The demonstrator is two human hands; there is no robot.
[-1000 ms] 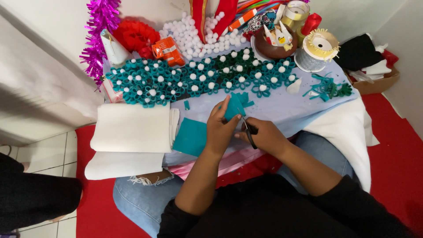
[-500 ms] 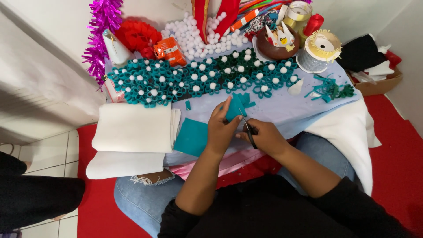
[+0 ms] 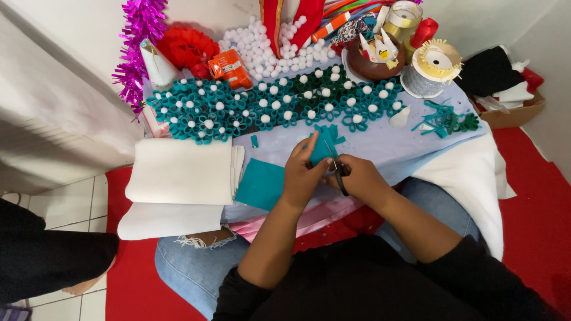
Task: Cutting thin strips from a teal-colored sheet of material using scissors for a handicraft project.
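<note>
My left hand [image 3: 301,175] pinches a teal felt piece [image 3: 324,147] above the tabletop's [image 3: 404,148] near edge, steadying it; my right hand [image 3: 360,178] grips black scissors [image 3: 337,169], cutting fringes.

Lighting: bright, even, diffuse; source not visible. Shadows: soft and faint, under the hands [image 3: 333,175] and along the white sheets [image 3: 178,172]. Glare: mild sheen on tinsel [image 3: 140,41] and gold spool [image 3: 403,15]. Focus: sharp at centre. Edges: slight wide-angle stretching; corners softer.
</note>
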